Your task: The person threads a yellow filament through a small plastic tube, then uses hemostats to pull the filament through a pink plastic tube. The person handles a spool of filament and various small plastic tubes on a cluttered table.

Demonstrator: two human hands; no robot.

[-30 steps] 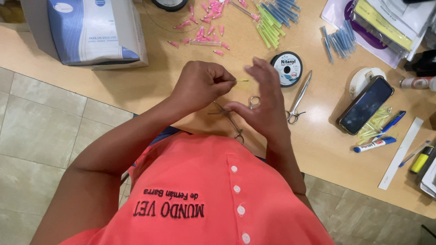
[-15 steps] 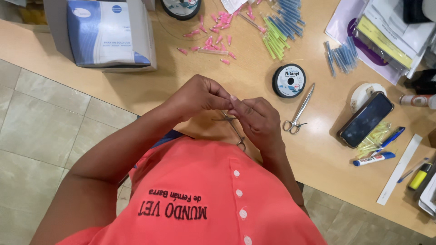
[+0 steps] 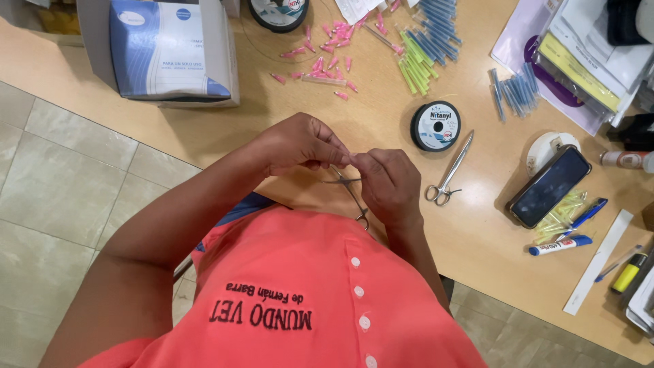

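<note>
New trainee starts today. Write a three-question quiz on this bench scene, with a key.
1. True or false: the left hand and right hand meet at the fingertips.
2. Which lies nearest the black thread spool? A. scissors B. yellow highlighter C. blue box
3. What metal tool sits just below the hands?

Key: 1 true; 2 A; 3 a clamp-like instrument with ring handles.

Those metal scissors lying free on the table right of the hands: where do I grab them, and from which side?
Take the scissors by the finger rings at the near end, coming from the right hand side. The blades point away toward the black thread spool, and the rings lie flat with bare table around them.
</note>
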